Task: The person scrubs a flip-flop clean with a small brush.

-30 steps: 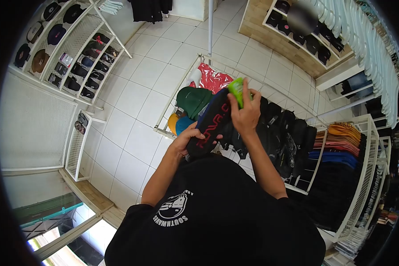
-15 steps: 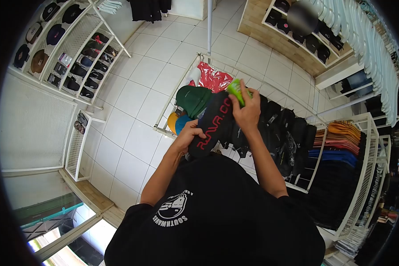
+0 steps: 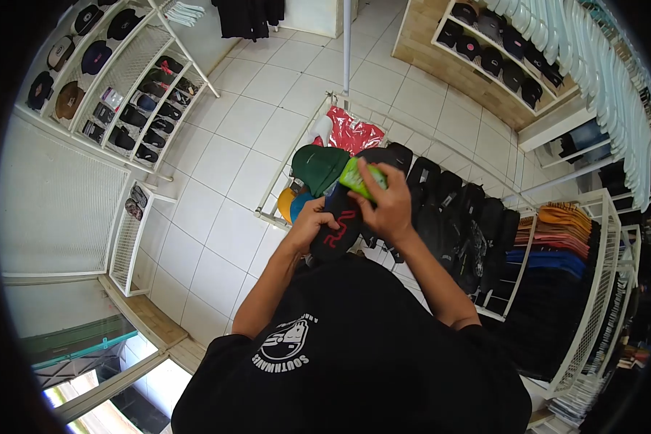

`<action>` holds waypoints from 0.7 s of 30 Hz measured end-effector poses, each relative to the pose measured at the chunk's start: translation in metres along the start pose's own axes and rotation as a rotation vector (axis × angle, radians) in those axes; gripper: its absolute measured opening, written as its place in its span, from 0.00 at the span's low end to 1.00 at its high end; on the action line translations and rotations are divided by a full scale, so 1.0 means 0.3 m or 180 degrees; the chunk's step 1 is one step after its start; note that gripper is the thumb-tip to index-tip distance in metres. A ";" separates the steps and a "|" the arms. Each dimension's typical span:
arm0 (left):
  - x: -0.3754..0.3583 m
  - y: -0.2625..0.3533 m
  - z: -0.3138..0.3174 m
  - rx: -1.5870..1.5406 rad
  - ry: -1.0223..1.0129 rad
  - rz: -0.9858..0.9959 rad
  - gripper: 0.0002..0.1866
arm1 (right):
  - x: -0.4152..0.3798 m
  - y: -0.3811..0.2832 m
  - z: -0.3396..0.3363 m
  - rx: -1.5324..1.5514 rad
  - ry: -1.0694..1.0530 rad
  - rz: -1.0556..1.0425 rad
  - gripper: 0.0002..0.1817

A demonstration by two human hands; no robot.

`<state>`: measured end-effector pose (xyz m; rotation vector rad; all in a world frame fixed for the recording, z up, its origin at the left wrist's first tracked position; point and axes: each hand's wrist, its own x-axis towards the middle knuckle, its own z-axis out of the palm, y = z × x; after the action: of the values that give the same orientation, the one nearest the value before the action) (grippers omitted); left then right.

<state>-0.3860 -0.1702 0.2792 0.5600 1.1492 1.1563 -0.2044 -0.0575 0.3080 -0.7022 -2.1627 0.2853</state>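
My left hand (image 3: 312, 224) is closed on the near left edge of a black cap-like item (image 3: 331, 244) with red lettering. Its thumb lies across the dark fabric. The item is tilted, and part of its lettering is covered. My right hand (image 3: 390, 202) grips a bright green, hand-sized thing with pale print (image 3: 360, 179), held against the upper part of the black item. I cannot make out what kind of thing the green one is. Just beyond my hands lie a green cap (image 3: 318, 166), a yellow cap (image 3: 286, 205) and a blue one (image 3: 300, 204).
A white-framed rack (image 3: 296, 134) in front of me carries a red plastic-wrapped garment (image 3: 354, 132) and several black bags (image 3: 441, 217). Folded clothes (image 3: 553, 235) are stacked at right. Cap shelves (image 3: 134, 94) stand at left, with hangers (image 3: 586, 65) at upper right.
My right hand has moved the green thing down and left along the black item, now covering much of the red lettering. My left hand keeps its hold.
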 end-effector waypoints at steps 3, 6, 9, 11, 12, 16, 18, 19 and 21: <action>0.001 -0.010 0.000 0.0086 -0.0091 0.0049 0.23 | 0.039 0.137 -0.004 -0.0343 0.0165 0.1168 0.36; 0.011 0.010 0.024 0.0248 -0.0007 0.0268 0.22 | 0.020 0.084 0.005 -0.0377 0.0278 0.0751 0.36; 0.002 -0.009 0.010 0.0150 -0.0023 0.0029 0.22 | -0.015 0.033 -0.010 -0.0031 -0.0104 0.0209 0.35; 0.001 -0.016 0.008 0.0100 -0.0111 0.0123 0.22 | 0.001 0.140 -0.026 -0.0131 -0.0027 0.0833 0.34; -0.003 -0.020 0.007 0.0069 -0.0141 0.0175 0.22 | 0.004 0.189 -0.020 -0.0196 0.0116 0.1175 0.35; 0.019 -0.020 -0.003 -0.0281 0.0012 -0.0011 0.23 | -0.041 0.049 -0.018 -0.0204 0.0076 0.0540 0.38; 0.024 -0.010 -0.035 -0.0798 -0.0076 0.0045 0.24 | -0.083 0.004 -0.027 0.0179 -0.0421 -0.0146 0.40; 0.014 0.005 -0.031 -0.0775 -0.0086 0.0044 0.24 | -0.089 0.024 -0.021 0.0154 -0.0171 0.0262 0.40; 0.030 0.000 -0.023 -0.0861 -0.0076 0.0012 0.24 | -0.075 0.106 0.015 0.0121 0.0260 0.1162 0.38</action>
<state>-0.3925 -0.1635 0.2730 0.3667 0.9517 1.2802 -0.1844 -0.0443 0.2770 -1.0683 -1.9386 0.4783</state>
